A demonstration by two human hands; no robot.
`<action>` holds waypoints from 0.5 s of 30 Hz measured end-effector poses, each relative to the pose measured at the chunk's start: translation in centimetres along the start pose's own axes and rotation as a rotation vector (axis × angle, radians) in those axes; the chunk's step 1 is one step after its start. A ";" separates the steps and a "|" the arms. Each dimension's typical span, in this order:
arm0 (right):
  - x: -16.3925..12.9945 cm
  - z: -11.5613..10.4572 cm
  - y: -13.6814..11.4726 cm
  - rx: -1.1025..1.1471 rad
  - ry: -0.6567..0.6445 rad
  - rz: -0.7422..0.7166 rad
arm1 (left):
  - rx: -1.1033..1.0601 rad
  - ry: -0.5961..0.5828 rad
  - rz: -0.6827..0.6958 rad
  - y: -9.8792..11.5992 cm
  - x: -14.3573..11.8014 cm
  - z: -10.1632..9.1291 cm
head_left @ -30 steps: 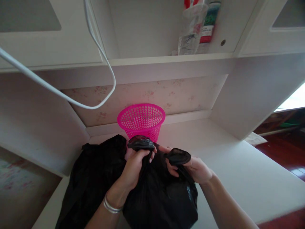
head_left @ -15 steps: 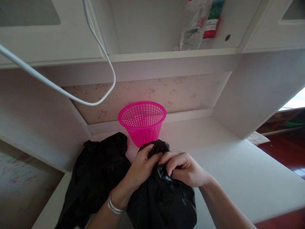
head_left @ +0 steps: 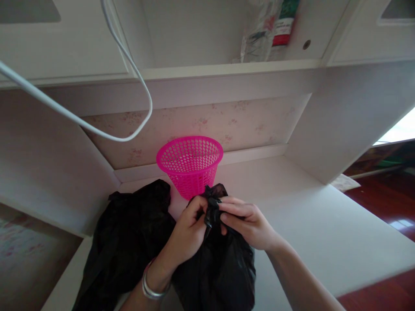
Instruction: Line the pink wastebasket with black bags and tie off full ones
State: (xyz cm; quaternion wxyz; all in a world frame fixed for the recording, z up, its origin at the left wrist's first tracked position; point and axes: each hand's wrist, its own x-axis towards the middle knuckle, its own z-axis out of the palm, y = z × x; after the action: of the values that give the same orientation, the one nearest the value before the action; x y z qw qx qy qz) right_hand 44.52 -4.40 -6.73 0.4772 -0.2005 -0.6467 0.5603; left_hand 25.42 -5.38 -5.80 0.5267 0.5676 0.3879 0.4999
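Pinching the gathered neck of a black bag (head_left: 217, 268) from both sides, the left hand (head_left: 189, 233) and right hand (head_left: 248, 222) meet, clamped on it. It sits on the white counter (head_left: 308, 224), a pink basket (head_left: 189, 166) at its 12 o'clock and another black bag (head_left: 126, 242) at 9.

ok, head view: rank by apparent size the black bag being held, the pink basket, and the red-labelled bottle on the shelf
1. Black bag, gripped at its neck by left hand and right hand. It is nearest the camera, which inflates it.
2. Pink basket.
3. Red-labelled bottle: smallest, but cropped by the top edge and farthest away, so its true size is unsure.
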 end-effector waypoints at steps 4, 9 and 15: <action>0.0 0.5 0.2 -0.020 0.169 0.085 | -0.059 -0.105 -0.077 0.3 0.1 -0.5; -0.1 1.9 -0.1 -0.144 0.250 0.020 | 0.002 -0.277 -0.089 0.1 -0.3 -0.4; -1.2 1.0 -0.7 -0.070 0.067 -0.014 | 0.049 -0.129 -0.073 -0.1 -0.2 0.1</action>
State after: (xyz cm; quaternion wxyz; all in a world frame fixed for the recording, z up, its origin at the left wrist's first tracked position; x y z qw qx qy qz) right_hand 44.41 -6.04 -6.50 0.4952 -0.2310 -0.6510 0.5269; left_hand 25.52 -5.56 -5.90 0.5546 0.5968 0.3858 0.4328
